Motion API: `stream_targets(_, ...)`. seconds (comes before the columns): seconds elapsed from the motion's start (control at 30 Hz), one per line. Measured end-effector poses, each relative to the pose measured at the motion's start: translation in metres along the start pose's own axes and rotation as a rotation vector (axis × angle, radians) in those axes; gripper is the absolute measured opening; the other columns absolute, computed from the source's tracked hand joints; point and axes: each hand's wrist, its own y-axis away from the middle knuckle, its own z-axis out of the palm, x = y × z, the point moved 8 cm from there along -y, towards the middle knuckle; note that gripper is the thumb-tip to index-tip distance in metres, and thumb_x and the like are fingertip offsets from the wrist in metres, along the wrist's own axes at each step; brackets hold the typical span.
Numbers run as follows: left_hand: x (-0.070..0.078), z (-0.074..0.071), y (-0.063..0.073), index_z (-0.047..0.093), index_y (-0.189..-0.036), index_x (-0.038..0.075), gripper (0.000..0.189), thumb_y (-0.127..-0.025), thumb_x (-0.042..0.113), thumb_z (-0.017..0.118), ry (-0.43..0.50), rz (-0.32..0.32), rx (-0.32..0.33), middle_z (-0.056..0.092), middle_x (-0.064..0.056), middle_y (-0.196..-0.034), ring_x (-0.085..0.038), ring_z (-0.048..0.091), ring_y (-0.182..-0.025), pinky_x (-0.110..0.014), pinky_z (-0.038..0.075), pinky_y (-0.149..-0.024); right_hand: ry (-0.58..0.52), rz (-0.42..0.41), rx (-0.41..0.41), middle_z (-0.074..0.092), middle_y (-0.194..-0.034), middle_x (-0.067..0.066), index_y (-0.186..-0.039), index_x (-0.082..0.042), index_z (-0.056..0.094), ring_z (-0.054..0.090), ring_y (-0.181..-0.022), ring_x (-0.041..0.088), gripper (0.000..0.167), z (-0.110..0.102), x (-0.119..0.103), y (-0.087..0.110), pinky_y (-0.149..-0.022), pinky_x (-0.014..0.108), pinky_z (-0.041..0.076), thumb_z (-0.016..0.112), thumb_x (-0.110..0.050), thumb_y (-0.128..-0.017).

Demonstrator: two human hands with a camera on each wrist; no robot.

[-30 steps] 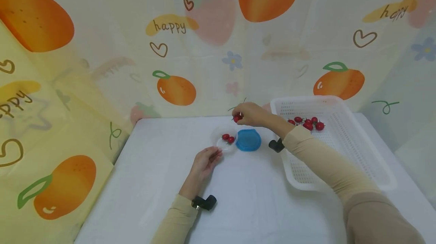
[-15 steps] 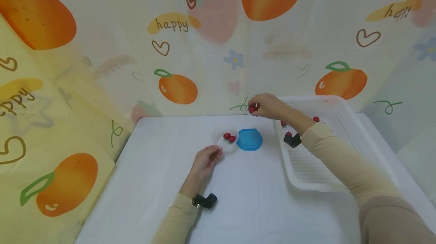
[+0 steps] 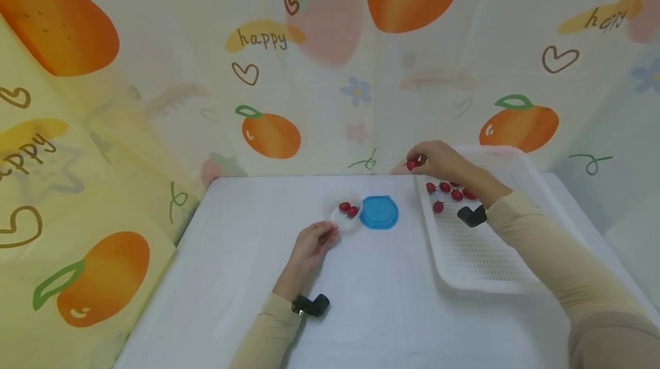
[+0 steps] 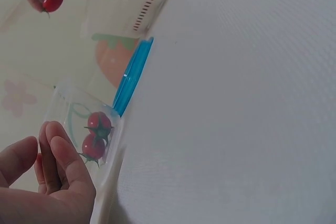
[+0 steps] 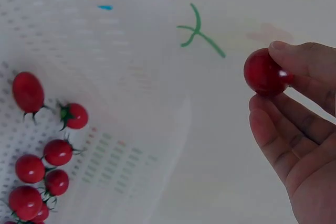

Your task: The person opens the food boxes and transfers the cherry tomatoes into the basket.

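My right hand (image 3: 438,158) pinches a red cherry tomato (image 5: 261,72) between thumb and fingers, raised beside the left rim of the white basket (image 3: 430,243). My left hand (image 3: 311,243) is at the near side of a small clear container (image 3: 330,200), its fingertips right at the wall. In the left wrist view, the thumb (image 4: 18,158) stands apart from the bent fingers (image 4: 71,163), with only a gap between them. Two cherry tomatoes (image 4: 94,144) with green stems lie inside the container. A blue lid (image 3: 379,212) lies against its right side.
Several more cherry tomatoes (image 5: 29,169) lie in the perforated basket, towards its far left corner. White cloth (image 3: 232,254) covers the table. Behind its far edge hangs a fruit-print curtain (image 3: 319,99), and another printed cloth (image 3: 31,254) runs along the left.
My right hand has moved right with the cherry tomato, from above the blue lid to the basket's left rim. My left hand stays at the container. The two tomatoes inside it have not moved.
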Motion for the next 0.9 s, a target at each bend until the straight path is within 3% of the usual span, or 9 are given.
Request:
stream_targets(0.23,0.002,0.001,0.000,0.052,-0.130,-0.002,0.039,-0.096,0.014,0.060,0.009,0.008,-0.002,0.071,-0.004,-0.099,-0.011,0.069,-0.089,-0.022,0.057,-0.086,-0.027,0.084,0.002,0.065,-0.115,0.019,-0.125,0.000,0.061,0.060,-0.102,0.032,0.038,-0.002,0.025,0.009,-0.094,0.049,0.054,0.068,-0.010,-0.089)
stream_targets(0.5,0.001,0.001,0.001,0.052,-0.130,-0.003,0.039,-0.097,0.016,0.060,0.018,0.010,-0.003,0.071,-0.005,-0.100,-0.016,0.069,-0.096,-0.022,0.057,-0.086,-0.048,0.176,-0.058,0.063,-0.116,0.020,-0.129,-0.001,0.058,0.059,-0.095,0.030,0.043,0.008,0.056,0.017,-0.092,0.048,0.055,0.067,-0.014,-0.090)
stream_targets(0.9,0.001,0.000,0.001,0.054,-0.128,-0.002,0.036,-0.097,0.015,0.060,0.011,0.015,-0.002,0.071,-0.004,-0.100,-0.016,0.069,-0.097,-0.021,0.057,-0.084,-0.057,0.205,-0.048,0.067,-0.107,0.019,-0.119,0.000,0.064,0.060,-0.091,0.028,0.037,0.024,0.085,0.034,-0.095,0.052,0.053,0.072,-0.015,-0.086)
